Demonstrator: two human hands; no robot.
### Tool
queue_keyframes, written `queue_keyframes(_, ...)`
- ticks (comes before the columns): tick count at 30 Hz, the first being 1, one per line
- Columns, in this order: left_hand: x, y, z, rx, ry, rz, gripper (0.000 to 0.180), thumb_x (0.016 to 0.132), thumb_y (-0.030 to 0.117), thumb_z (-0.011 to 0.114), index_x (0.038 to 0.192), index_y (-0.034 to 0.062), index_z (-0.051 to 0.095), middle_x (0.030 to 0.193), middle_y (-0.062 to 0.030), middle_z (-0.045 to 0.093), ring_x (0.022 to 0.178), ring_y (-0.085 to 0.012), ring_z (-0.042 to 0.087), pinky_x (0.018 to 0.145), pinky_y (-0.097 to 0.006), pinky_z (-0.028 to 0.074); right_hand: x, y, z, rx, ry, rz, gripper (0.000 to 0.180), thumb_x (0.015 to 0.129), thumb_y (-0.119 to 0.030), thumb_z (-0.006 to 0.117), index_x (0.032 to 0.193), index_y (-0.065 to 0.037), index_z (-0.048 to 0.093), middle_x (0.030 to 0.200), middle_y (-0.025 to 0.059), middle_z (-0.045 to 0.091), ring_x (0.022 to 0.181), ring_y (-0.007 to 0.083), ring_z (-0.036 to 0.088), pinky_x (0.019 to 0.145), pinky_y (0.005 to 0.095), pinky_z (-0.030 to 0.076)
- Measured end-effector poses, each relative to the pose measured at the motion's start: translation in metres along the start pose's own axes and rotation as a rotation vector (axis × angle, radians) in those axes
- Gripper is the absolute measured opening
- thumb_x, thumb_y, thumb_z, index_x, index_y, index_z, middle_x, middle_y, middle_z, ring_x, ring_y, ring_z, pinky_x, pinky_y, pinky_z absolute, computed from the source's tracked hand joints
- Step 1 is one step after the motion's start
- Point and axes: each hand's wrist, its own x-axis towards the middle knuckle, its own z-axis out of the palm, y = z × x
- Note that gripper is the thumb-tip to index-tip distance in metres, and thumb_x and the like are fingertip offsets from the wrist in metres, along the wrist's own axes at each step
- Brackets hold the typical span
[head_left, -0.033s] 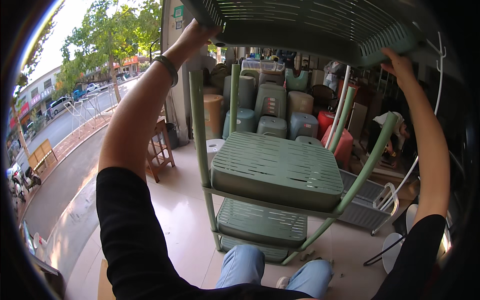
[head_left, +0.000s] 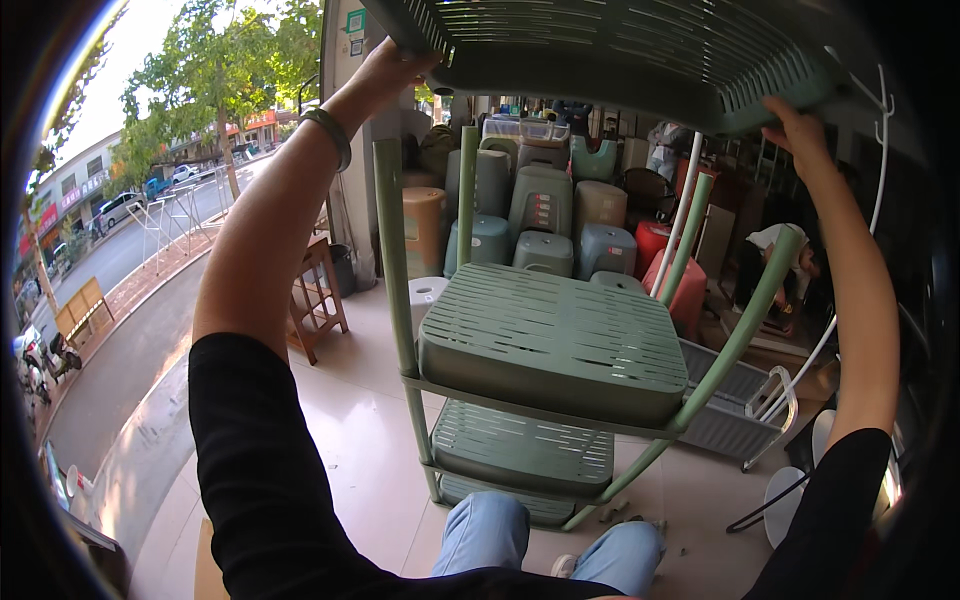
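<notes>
Nothing has shifted since the earlier frame: both arms stay raised and the green slatted tray (head_left: 640, 50) remains overhead, above the four pale green posts (head_left: 392, 250) of the shelf rack (head_left: 550, 345); the posts' bare tops stand just under it, and whether any has met the tray cannot be told. Behind the rack crowd stacked plastic stools (head_left: 545, 215) in grey-green, tan and red, closing off the far side; a grey wire-like basket (head_left: 735, 405) sits just beside the rack on the right, with a white tubular frame (head_left: 800, 370) leaning across it; a brown wooden stool (head_left: 315, 295) stands apart to the left, near the pavement and street with trees and parked cars. The rack's shelves are moulded plastic, square with rounded corners, ribbed with fine slots; two more lie below the upper one; the floor is smooth pale tile. The left hand (head_left: 390, 65), a band on its wrist, curls its fingers over the tray's left rim, closed on it; the right hand (head_left: 795, 125) grips the tray's right corner from beneath, fingers wrapped over the edge. Blue-jeaned knees show at the lower edge.
</notes>
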Motion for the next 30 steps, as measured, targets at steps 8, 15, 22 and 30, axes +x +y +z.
queue_keyframes(8, 0.007, -0.058, 0.024, -0.066, -0.256, 0.047, 0.025, 0.094, 0.024, 0.066, 0.109, 0.0040, 0.063, 0.095, -0.0014, 0.065, 0.086, -0.0111, 0.060, 0.079, -0.029, 0.051, -0.009, 0.077, 0.039, 0.060, 0.049, -0.124, 0.045, 0.082, -0.024, 0.076, 0.120, -0.011, 0.055, 0.113, 0.0020, 0.060, 0.103, 0.0138, 0.059, 0.074, 0.0289, 0.057)
queue_keyframes(15, -0.003, -0.089, 0.045, -0.058, -0.246, 0.054, 0.025, 0.094, 0.023, 0.065, 0.108, 0.0022, 0.063, 0.093, -0.0018, 0.064, 0.086, -0.0116, 0.060, 0.080, -0.030, 0.051, -0.001, 0.102, 0.039, 0.018, -0.003, -0.103, 0.049, 0.083, -0.025, 0.077, 0.123, -0.008, 0.054, 0.116, 0.0036, 0.058, 0.104, 0.0143, 0.059, 0.076, 0.0291, 0.057)
queue_keyframes(22, -0.006, -0.090, 0.046, 0.006, -0.218, 0.107, 0.027, 0.095, 0.027, 0.064, 0.105, 0.0014, 0.063, 0.087, -0.0017, 0.062, 0.080, -0.0116, 0.058, 0.075, -0.029, 0.050, -0.008, 0.111, 0.037, 0.011, 0.007, -0.134, 0.050, 0.082, -0.025, 0.078, 0.123, -0.007, 0.055, 0.113, 0.0037, 0.060, 0.099, 0.0139, 0.061, 0.077, 0.0278, 0.057)
queue_keyframes(30, -0.023, -0.095, 0.045, 0.296, -0.191, 0.206, 0.029, 0.095, 0.026, 0.066, 0.115, 0.0052, 0.063, 0.101, -0.0038, 0.068, 0.096, -0.0108, 0.063, 0.085, -0.031, 0.053, -0.019, 0.122, 0.027, -0.013, 0.001, -0.177, 0.034, 0.084, -0.021, 0.077, 0.110, -0.004, 0.062, 0.101, 0.0050, 0.065, 0.084, 0.0133, 0.065, 0.072, 0.0262, 0.058)
